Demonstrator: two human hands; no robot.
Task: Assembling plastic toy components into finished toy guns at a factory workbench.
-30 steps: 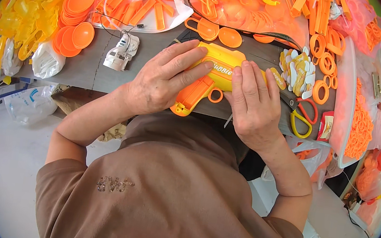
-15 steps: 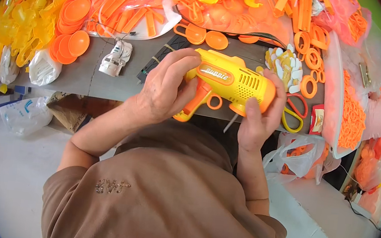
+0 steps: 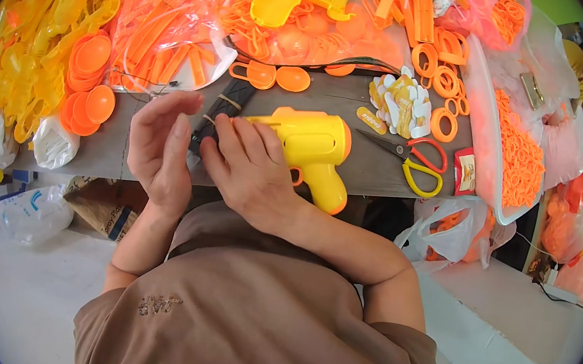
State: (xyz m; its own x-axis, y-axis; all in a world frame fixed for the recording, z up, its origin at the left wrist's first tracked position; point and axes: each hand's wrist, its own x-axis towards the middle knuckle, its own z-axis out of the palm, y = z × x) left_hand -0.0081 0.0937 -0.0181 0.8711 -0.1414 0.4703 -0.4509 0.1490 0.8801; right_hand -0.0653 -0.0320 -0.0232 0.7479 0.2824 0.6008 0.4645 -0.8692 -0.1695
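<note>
A yellow toy bubble gun [image 3: 315, 141] with orange trim is held at the table's front edge, its handle to the right and its front end to the left. My right hand [image 3: 256, 174] is closed over the gun's front part, fingers on top. My left hand [image 3: 164, 152] is raised just left of it, fingers stretched and thumb apart, with nothing seen in it. Behind my hands lies a black strip bundled with bands [image 3: 226, 108]. Right of the gun are scissors [image 3: 402, 151] with red and yellow handles and a yellow oval sticker [image 3: 370, 120].
Yellow shell parts [image 3: 55, 29] and orange discs [image 3: 100, 105] are heaped at left. Bagged orange strips [image 3: 165, 28] lie behind. White and yellow stickers [image 3: 399, 104], orange rings [image 3: 444, 126], a red packet [image 3: 465, 170] and a tub of small orange parts [image 3: 513, 151] stand at right.
The bubble gun has been turned round, its handle now to the right. My left hand has let go and moved left; my right hand has crossed leftward onto its front.
</note>
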